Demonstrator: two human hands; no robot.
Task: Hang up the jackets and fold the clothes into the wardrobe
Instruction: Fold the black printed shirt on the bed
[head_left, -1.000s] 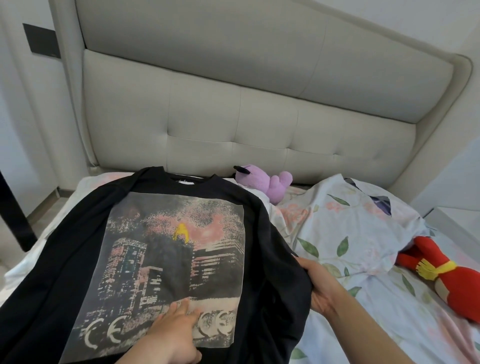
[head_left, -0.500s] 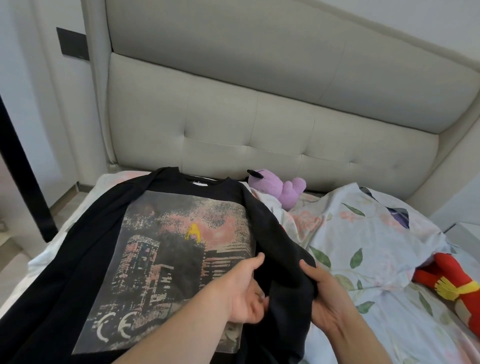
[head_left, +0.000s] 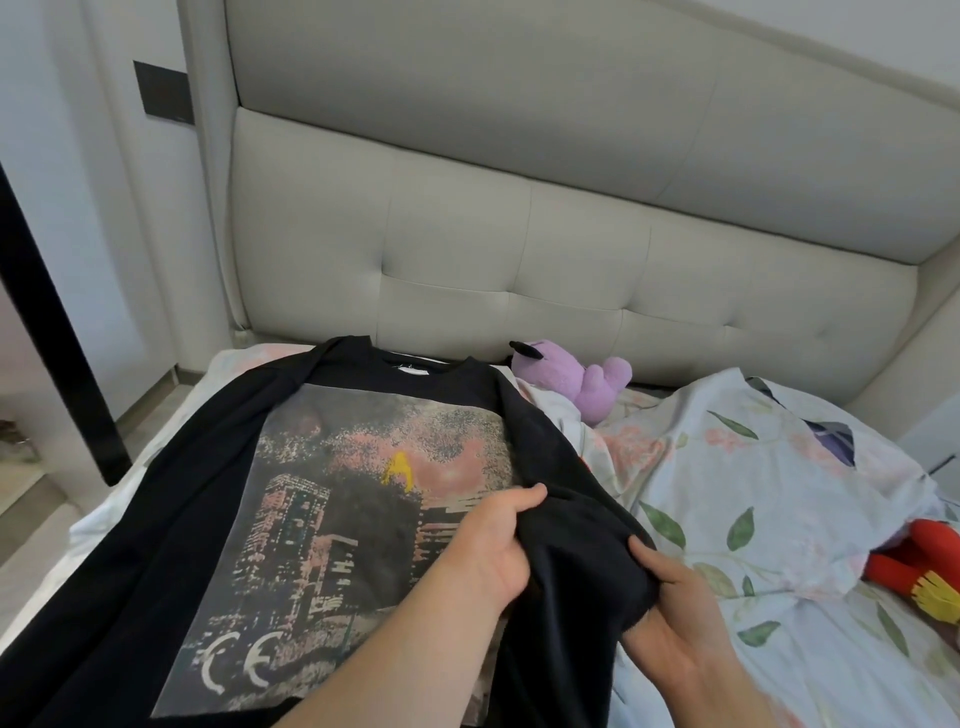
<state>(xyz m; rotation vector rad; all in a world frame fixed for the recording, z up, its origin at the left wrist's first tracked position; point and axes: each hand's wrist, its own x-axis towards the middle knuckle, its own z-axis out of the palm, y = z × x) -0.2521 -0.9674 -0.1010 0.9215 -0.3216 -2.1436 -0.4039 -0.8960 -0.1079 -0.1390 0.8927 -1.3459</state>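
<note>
A black T-shirt (head_left: 171, 519) with a large city-scene print lies face up on the bed, collar toward the headboard. Its right sleeve is bunched up between my two hands. My left hand (head_left: 493, 545) grips that bunched fabric from the left, thumb on top. My right hand (head_left: 675, 608) holds the same fold from the right, fingers tucked under the cloth.
The bed has a floral sheet (head_left: 769, 493) and a padded beige headboard (head_left: 519, 249). A purple plush toy (head_left: 576, 379) lies by the headboard; a red plush (head_left: 924, 566) lies at the right edge. A dark post (head_left: 57, 322) stands at left.
My left hand left the lower print and came across to the right sleeve, where it now grips the fabric. My right hand kept its hold there. The view shifted left.
</note>
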